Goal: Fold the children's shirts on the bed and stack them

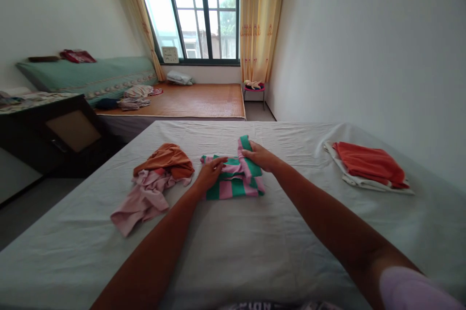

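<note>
A pink and green striped garment (pixel 233 188) lies partly folded in the middle of the white-sheeted surface (pixel 233 251). Its right side is raised in a fold, and my right hand (pixel 257 155) has its fingers closed round that edge. On the garment's left part rests my left hand (pixel 213 172), fingers stretched out over the cloth. To the left sits a loose heap: an orange-brown garment (pixel 171 162) and a pink garment (pixel 140 203). Over on the right, a red-orange folded garment (pixel 369 164) tops a white folded cloth (pixel 367 186).
Beyond the sheet's far edge is a bed with a woven mat (pixel 204 98), several clothes (pixel 136 98) and a pillow (pixel 179 77). A dark cabinet (pixel 69 128) stands at left. A small stool (pixel 254 89) is by the curtain (pixel 260 23). White wall (pixel 364 47) runs along the right.
</note>
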Motion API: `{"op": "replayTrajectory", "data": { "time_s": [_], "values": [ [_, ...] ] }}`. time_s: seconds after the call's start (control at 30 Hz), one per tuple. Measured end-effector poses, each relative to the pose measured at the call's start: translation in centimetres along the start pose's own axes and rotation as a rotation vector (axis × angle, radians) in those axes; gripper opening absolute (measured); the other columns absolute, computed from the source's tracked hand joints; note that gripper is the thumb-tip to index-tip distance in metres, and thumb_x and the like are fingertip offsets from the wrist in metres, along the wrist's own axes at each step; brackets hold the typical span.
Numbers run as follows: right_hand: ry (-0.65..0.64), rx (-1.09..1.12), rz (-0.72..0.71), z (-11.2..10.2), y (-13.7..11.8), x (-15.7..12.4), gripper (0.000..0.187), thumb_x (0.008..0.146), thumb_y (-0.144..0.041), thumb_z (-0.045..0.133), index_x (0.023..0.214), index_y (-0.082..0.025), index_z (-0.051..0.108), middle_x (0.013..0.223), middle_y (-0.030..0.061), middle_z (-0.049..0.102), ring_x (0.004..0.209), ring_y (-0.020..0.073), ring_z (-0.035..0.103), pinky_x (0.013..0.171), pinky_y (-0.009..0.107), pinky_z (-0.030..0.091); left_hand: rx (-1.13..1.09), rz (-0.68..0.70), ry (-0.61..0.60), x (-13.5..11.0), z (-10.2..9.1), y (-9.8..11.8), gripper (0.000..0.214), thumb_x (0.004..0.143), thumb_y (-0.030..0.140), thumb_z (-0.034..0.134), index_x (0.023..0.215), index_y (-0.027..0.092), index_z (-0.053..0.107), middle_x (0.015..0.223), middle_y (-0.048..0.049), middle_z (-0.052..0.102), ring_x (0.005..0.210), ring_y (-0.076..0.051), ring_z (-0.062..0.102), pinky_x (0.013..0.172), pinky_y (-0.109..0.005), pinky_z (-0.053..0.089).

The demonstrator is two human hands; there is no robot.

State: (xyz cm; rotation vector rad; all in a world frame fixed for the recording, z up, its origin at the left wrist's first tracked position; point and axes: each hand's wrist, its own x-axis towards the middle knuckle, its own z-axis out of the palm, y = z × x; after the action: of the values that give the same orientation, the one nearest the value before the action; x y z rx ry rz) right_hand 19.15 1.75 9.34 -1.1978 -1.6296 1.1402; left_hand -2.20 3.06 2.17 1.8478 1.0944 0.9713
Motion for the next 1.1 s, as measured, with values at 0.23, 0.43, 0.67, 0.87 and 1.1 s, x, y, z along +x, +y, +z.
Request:
{"op": "replayTrajectory", "data": {
  "time_s": [0.23, 0.43, 0.67, 0.87, 1.1],
  "values": [
    [-0.229, 0.116, 0.104, 4.7, -1.0, 1.9, 0.036, 0.088, -0.054, 0.051, 0.103, -0.021, 0.053, 0.097, 0.0051, 0.067, 0.056, 0.0107, 0.062, 0.043, 0.021, 0.047, -0.339, -0.259, 0.183, -0.5, -3.7, -0.8, 0.068, 0.086, 0.069, 0.039, 0.112, 0.010, 0.061, 0.093, -0.0106, 0.070, 0.085, -0.023, 0.066, 0.076, -0.036, 0.055],
    [0.084, 0.097, 0.016, 2.5, 0.6, 0.4, 0.037, 0.095, -0.051, 0.038, 0.107, -0.019, 0.054, 0.097, 0.0061, 0.068, 0.058, 0.0089, 0.062, 0.051, 0.021, 0.050, 0.081, -0.053, 0.190, 0.0, -3.7, -1.9, 0.067, 0.079, 0.030, 0.062, 0.140, 0.016, 0.042, 0.136, -0.0103, 0.054, 0.122, -0.025, 0.052, 0.104, -0.038, 0.042],
    [-0.093, -0.734, -0.345, 4.9, 4.1, -2.1, 0.037, 0.095, -0.041, 0.044, 0.121, -0.021, 0.061, 0.128, 0.0083, 0.063, 0.125, 0.0229, 0.050, 0.108, 0.042, 0.034, 0.748, 0.109, 0.265, -0.4, -2.6, -0.2, 0.055, 0.082, 0.013, 0.048, 0.136, 0.018, 0.050, 0.146, -0.0125, 0.042, 0.137, -0.029, 0.035, 0.115, -0.049, 0.028],
    [-0.114, -0.943, -0.340, 6.0, 5.3, -2.4, 0.042, 0.098, -0.033, 0.033, 0.127, -0.018, 0.059, 0.136, 0.0089, 0.057, 0.129, 0.0213, 0.046, 0.112, 0.040, 0.028, 0.867, 0.246, -0.080, -0.5, 0.2, -0.6, 0.043, 0.095, 0.022, 0.034, 0.133, 0.019, 0.054, 0.138, -0.0095, 0.054, 0.131, -0.022, 0.044, 0.112, -0.043, 0.032],
    [-0.065, -0.954, -0.107, 4.3, 7.3, -1.3, 0.060, 0.097, -0.050, 0.030, 0.147, -0.017, 0.036, 0.155, 0.0092, 0.031, 0.144, 0.0239, 0.023, 0.116, 0.046, 0.017, 0.999, 0.064, -0.050, -0.9, 0.3, -1.6, 0.050, 0.096, 0.044, 0.033, 0.140, 0.023, 0.047, 0.150, -0.0084, 0.041, 0.140, -0.026, 0.033, 0.114, -0.047, 0.023]
  ]
}}
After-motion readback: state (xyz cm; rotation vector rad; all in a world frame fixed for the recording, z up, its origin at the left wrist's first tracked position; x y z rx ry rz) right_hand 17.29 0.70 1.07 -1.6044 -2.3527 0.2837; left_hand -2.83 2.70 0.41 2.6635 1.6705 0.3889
